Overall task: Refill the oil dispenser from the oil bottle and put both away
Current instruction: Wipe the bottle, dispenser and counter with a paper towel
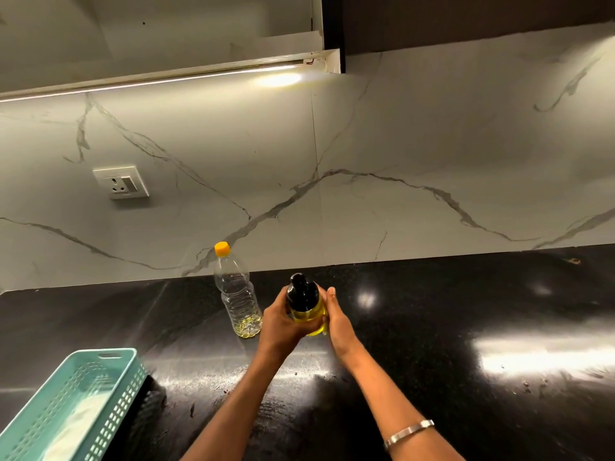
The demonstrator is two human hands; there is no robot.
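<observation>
Nearby, the oil bottle [238, 294] stands just left of the held oil dispenser [304, 306].

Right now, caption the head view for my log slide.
Both hands, left hand and right hand, hold the filled oil dispenser beside the capped, nearly empty oil bottle on the black counter.

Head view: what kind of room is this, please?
Most likely a home kitchen. A polished black stone counter meets a white marble-look wall with a wall socket, cabinets hang above, and both hands hold a black-capped dispenser of yellow oil.
</observation>
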